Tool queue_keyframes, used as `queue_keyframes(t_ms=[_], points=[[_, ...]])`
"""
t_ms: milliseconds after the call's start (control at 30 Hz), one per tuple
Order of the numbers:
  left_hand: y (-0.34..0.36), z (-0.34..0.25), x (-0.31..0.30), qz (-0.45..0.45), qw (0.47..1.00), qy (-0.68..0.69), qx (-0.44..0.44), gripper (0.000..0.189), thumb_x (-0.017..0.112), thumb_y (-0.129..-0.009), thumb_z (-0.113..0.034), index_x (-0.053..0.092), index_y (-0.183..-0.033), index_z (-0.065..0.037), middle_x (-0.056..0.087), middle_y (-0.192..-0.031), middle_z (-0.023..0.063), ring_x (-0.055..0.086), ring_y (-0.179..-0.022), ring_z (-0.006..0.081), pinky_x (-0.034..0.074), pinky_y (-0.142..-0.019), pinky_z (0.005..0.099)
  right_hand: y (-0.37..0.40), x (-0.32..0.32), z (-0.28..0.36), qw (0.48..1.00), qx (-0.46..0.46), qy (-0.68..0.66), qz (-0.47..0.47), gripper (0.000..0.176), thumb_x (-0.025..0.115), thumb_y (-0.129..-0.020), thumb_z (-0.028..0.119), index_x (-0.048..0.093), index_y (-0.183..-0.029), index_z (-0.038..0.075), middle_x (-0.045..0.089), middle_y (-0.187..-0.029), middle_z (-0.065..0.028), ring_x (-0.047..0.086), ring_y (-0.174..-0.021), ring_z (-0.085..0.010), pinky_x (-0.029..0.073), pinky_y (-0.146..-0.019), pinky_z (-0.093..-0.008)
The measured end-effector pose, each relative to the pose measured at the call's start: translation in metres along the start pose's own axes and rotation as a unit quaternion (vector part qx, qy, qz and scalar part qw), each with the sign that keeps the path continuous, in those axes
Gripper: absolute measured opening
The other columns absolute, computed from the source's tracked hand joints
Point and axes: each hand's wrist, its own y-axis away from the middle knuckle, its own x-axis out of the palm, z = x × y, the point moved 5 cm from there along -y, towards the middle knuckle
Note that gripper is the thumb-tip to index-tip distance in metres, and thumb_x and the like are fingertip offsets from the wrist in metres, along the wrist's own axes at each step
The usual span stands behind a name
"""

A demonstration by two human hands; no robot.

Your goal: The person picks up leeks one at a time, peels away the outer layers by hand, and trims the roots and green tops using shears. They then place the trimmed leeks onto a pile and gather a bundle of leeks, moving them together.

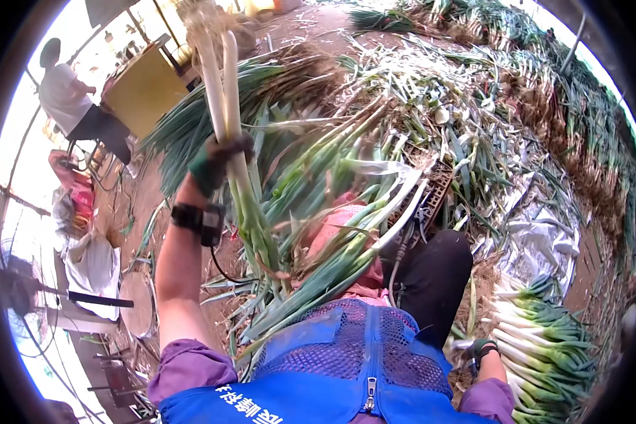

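Note:
My left hand [219, 162], in a dark green glove with a device strapped at the wrist, is closed around a bunch of long green onions [227, 92]. Their white stalks and roots point up, and the leaves hang toward my lap. More green onions [346, 265] lie across my lap on a pinkish cloth. Low on the right, my gloved right hand [482, 350] is curled beside a pile of green onions with clean white stalks [537, 339]. A small pale object shows at its fingers, too small to make out.
Peeled leaves and scraps [466, 134] cover the ground ahead, around a brown plastic crate [431, 194]. Untrimmed green onions [261, 85] lie at the left, with more stacked far right. A person [74, 99] sits near a yellow panel [145, 88]. A fan [28, 290] stands left.

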Motion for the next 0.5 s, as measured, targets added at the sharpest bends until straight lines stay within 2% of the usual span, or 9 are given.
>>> queue_keyframes(t_ms=[133, 233, 267, 300, 367, 400, 433, 467, 500], points=[[-0.003, -0.072, -0.007, 0.010, 0.998, -0.007, 0.058, 0.032, 0.075, -0.085, -0.029, 0.064, -0.101, -0.003, 0.063, -0.082, 0.0041, 0.061, -0.075, 0.0147, 0.051, -0.071, 0.0304, -0.055, -0.108, 0.053, 0.984, -0.016, 0.150, -0.099, 0.051, 0.052, -0.096, 0.044, 0.060, -0.120, -0.001, 0.065, -0.105, -0.0256, 0.062, -0.101, -0.0383, 0.050, -0.086, -0.0441], [0.000, -0.124, -0.006, 0.011, 0.992, -0.018, 0.125, 0.034, 0.074, -0.086, -0.029, 0.065, -0.104, -0.002, 0.066, -0.087, 0.0054, 0.064, -0.079, 0.0157, 0.054, -0.074, 0.0304, -0.064, -0.257, 0.182, 0.902, -0.130, 0.192, -0.364, 0.051, 0.052, -0.096, 0.044, 0.059, -0.121, 0.000, 0.064, -0.108, -0.0287, 0.061, -0.106, -0.0422, 0.049, -0.090, -0.0458], [0.001, -0.139, -0.008, -0.010, 0.989, -0.005, 0.145, 0.035, 0.074, -0.087, -0.029, 0.065, -0.107, -0.002, 0.068, -0.091, 0.0060, 0.066, -0.081, 0.0168, 0.055, -0.076, 0.0314, 0.021, -0.311, 0.266, 0.825, -0.281, -0.001, -0.490, 0.049, 0.055, -0.096, 0.035, 0.051, -0.129, -0.001, 0.058, -0.121, -0.0292, 0.059, -0.108, -0.0455, 0.048, -0.095, -0.0479], [-0.001, -0.152, -0.016, -0.026, 0.986, -0.022, 0.162, 0.038, 0.072, -0.089, -0.028, 0.066, -0.114, 0.000, 0.069, -0.097, 0.0083, 0.068, -0.087, 0.0189, 0.056, -0.081, 0.0335, 0.084, -0.331, 0.328, 0.747, -0.392, -0.005, -0.536, 0.052, 0.060, -0.093, 0.027, 0.046, -0.135, 0.000, 0.054, -0.128, -0.0273, 0.059, -0.111, -0.0416, 0.048, -0.097, -0.0454], [0.020, -0.188, 0.002, -0.050, 0.982, -0.031, 0.181, 0.037, 0.067, -0.092, -0.025, 0.065, -0.119, 0.000, 0.070, -0.101, 0.0114, 0.068, -0.092, 0.0212, 0.056, -0.082, 0.0341, 0.215, -0.362, 0.448, 0.547, -0.579, 0.044, -0.603, 0.069, 0.069, -0.087, 0.011, 0.034, -0.146, 0.001, 0.046, -0.141, -0.0236, 0.057, -0.118, -0.0338, 0.048, -0.100, -0.0404], [0.025, -0.200, 0.003, -0.054, 0.977, -0.036, 0.202, 0.037, 0.066, -0.093, -0.024, 0.065, -0.120, 0.000, 0.070, -0.103, 0.0123, 0.069, -0.092, 0.0220, 0.056, -0.083, 0.0341, 0.224, -0.360, 0.490, 0.663, -0.619, -0.103, -0.408, 0.071, 0.068, -0.089, 0.010, 0.030, -0.149, 0.003, 0.043, -0.145, -0.0200, 0.065, -0.094, -0.0204, 0.056, -0.079, -0.0324], [0.033, -0.210, 0.007, -0.049, 0.972, -0.019, 0.228, 0.036, 0.066, -0.093, -0.024, 0.065, -0.119, 0.000, 0.069, -0.103, 0.0118, 0.068, -0.090, 0.0223, 0.056, -0.082, 0.0340, 0.255, -0.338, 0.531, 0.625, -0.687, -0.097, -0.356, 0.075, 0.067, -0.091, 0.009, 0.025, -0.153, 0.006, 0.060, -0.125, -0.0146, 0.061, -0.073, -0.0093, 0.052, -0.060, -0.0228], [0.032, -0.219, 0.001, -0.017, 0.947, -0.094, 0.306, 0.033, 0.067, -0.093, -0.024, 0.066, -0.115, 0.001, 0.069, -0.100, 0.0107, 0.068, -0.088, 0.0224, 0.056, -0.082, 0.0346, 0.285, -0.303, 0.555, 0.641, -0.717, -0.093, -0.257, 0.075, 0.067, -0.091, 0.009, 0.025, -0.154, 0.010, 0.059, -0.105, -0.0084, 0.058, -0.068, -0.0078, 0.049, -0.057, -0.0227], [0.037, -0.225, 0.005, -0.023, 0.959, -0.029, 0.282, 0.031, 0.068, -0.092, -0.023, 0.066, -0.111, 0.001, 0.068, -0.098, 0.0101, 0.068, -0.087, 0.0224, 0.056, -0.081, 0.0349, 0.314, -0.268, 0.578, 0.658, -0.732, -0.092, -0.152, 0.075, 0.067, -0.091, 0.009, 0.026, -0.154, 0.013, 0.057, -0.086, -0.0023, 0.054, -0.063, -0.0064, 0.047, -0.054, -0.0227]])
